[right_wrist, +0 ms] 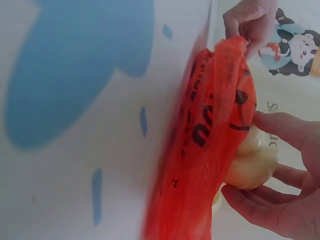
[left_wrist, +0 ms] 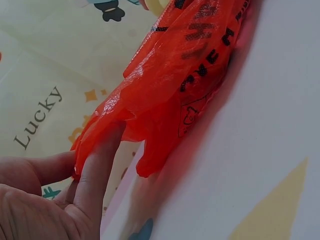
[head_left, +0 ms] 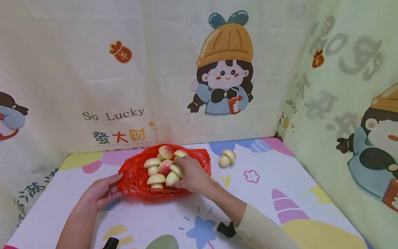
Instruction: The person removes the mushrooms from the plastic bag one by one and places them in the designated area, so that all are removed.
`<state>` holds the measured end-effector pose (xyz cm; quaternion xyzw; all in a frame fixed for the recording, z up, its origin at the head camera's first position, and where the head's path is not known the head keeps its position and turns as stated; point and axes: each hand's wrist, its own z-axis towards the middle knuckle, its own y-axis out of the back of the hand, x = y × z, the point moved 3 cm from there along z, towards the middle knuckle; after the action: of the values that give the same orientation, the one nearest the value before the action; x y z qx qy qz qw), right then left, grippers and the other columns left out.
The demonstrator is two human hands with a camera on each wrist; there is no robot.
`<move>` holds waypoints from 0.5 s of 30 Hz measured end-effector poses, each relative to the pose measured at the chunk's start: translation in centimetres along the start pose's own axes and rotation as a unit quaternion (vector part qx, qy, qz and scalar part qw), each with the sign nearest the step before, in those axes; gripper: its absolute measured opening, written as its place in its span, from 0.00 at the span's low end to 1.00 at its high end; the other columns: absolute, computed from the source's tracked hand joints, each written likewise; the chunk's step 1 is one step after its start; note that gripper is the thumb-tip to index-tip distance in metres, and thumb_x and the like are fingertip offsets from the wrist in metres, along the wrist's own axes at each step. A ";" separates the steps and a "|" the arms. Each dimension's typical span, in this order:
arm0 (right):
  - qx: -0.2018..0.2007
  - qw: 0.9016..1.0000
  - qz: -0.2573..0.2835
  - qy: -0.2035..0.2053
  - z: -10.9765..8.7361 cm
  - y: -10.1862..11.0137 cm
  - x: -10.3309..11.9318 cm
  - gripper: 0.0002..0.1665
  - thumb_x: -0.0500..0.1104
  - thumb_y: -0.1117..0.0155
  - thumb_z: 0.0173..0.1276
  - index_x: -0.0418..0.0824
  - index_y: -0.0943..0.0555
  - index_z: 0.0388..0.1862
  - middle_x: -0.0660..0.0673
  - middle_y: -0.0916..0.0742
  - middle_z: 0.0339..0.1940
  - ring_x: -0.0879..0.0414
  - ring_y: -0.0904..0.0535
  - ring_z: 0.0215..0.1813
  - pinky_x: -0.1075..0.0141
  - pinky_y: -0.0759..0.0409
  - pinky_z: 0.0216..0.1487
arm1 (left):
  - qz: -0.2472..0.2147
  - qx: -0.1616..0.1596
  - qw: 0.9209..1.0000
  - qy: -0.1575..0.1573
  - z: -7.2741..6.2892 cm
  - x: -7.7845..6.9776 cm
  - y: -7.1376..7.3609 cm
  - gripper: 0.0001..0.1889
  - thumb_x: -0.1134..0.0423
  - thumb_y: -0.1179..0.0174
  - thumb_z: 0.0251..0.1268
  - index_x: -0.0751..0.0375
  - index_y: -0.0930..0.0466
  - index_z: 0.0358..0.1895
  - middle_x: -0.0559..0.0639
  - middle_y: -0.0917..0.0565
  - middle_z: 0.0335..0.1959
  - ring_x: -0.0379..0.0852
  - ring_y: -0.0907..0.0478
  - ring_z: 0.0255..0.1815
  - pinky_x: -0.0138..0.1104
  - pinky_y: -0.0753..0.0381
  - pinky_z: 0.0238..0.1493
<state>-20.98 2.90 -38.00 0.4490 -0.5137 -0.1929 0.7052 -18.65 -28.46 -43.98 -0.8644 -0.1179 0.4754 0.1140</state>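
A red plastic bag (head_left: 136, 188) lies with its mouth spread wide at the back left of the table, several cream toy mushrooms (head_left: 152, 163) inside it, some with a pink blush on the cap. My left hand (head_left: 101, 192) pinches the bag's left edge between thumb and fingers, seen close up in the left wrist view. Over the right part of the bag, my right hand (head_left: 192, 174) grips one toy mushroom (head_left: 174, 175) between thumb and fingers. In the right wrist view that mushroom (right_wrist: 252, 165) shows behind the bag's rim, its lower part hidden.
Another toy mushroom (head_left: 227, 158) lies on the table to the right of the bag. The table (head_left: 242, 200) has a printed cover with coloured shapes. Cartoon-printed curtains (head_left: 168, 69) hang behind it and along the right side.
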 end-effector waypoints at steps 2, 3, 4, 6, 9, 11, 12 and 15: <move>-0.003 1.000 0.001 -0.001 -0.1 0.3 0.0 0.36 0.50 0.15 0.56 0.49 0.19 0.63 0.52 0.15 0.55 0.55 0.23 0.59 0.68 0.14 0.49 | -0.001 0.001 1.000 0.001 0.0 0.0 0.0 0.05 0.53 0.36 0.75 0.41 0.13 0.38 0.42 0.09 0.40 0.44 0.09 0.44 0.40 0.11 0.54; -0.005 1.000 0.000 -0.001 -0.1 0.4 0.0 0.36 0.50 0.15 0.56 0.49 0.19 0.64 0.52 0.15 0.55 0.55 0.23 0.59 0.67 0.14 0.48 | -0.001 0.003 1.000 0.001 0.0 0.0 0.1 0.05 0.53 0.37 0.76 0.41 0.13 0.38 0.43 0.09 0.40 0.44 0.09 0.44 0.40 0.11 0.53; -0.007 1.000 -0.001 -0.001 -0.1 0.5 0.0 0.37 0.50 0.15 0.56 0.49 0.19 0.64 0.52 0.15 0.56 0.55 0.23 0.60 0.67 0.14 0.48 | -0.001 0.005 1.000 0.000 0.0 0.0 0.1 0.05 0.53 0.37 0.76 0.42 0.14 0.38 0.43 0.09 0.40 0.44 0.09 0.44 0.40 0.11 0.53; -0.010 1.000 -0.001 -0.002 -0.2 0.7 -0.1 0.37 0.50 0.15 0.56 0.49 0.19 0.64 0.52 0.15 0.57 0.55 0.23 0.60 0.66 0.13 0.50 | -0.001 0.003 1.000 0.001 0.0 0.0 0.1 0.05 0.53 0.36 0.76 0.42 0.14 0.38 0.43 0.09 0.40 0.44 0.09 0.44 0.40 0.11 0.53; -0.009 1.000 0.002 -0.015 -0.3 1.0 -0.2 0.39 0.50 0.15 0.56 0.49 0.20 0.66 0.51 0.16 0.59 0.54 0.23 0.63 0.63 0.11 0.50 | -0.002 0.006 1.000 0.000 0.0 0.1 0.1 0.05 0.53 0.36 0.76 0.41 0.14 0.38 0.43 0.09 0.40 0.44 0.09 0.44 0.40 0.11 0.54; -0.011 1.000 0.005 -0.018 -0.4 1.3 -0.3 0.39 0.49 0.15 0.56 0.49 0.20 0.67 0.50 0.16 0.61 0.53 0.23 0.65 0.61 0.11 0.52 | -0.002 0.003 1.000 0.001 0.0 0.1 0.1 0.05 0.53 0.36 0.75 0.41 0.13 0.37 0.42 0.09 0.40 0.44 0.09 0.45 0.40 0.11 0.54; -0.012 1.000 0.007 -0.019 -0.4 1.4 -0.3 0.39 0.49 0.15 0.56 0.49 0.20 0.67 0.50 0.16 0.61 0.52 0.23 0.65 0.61 0.11 0.52 | -0.002 0.001 1.000 0.001 0.0 0.1 0.1 0.05 0.53 0.35 0.74 0.40 0.13 0.37 0.42 0.09 0.40 0.44 0.09 0.45 0.40 0.11 0.54; -0.017 1.000 0.010 -0.016 -0.4 1.8 -0.4 0.39 0.49 0.16 0.57 0.48 0.20 0.67 0.49 0.16 0.62 0.52 0.23 0.66 0.60 0.12 0.54 | 0.000 0.003 1.000 0.000 0.0 0.2 0.1 0.04 0.53 0.35 0.74 0.40 0.13 0.37 0.42 0.09 0.40 0.44 0.09 0.45 0.41 0.11 0.55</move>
<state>-21.11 4.29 -36.77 0.4284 -0.5256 -0.2018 0.7068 -18.55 -28.53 -44.17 -0.8641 -0.1166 0.4756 0.1161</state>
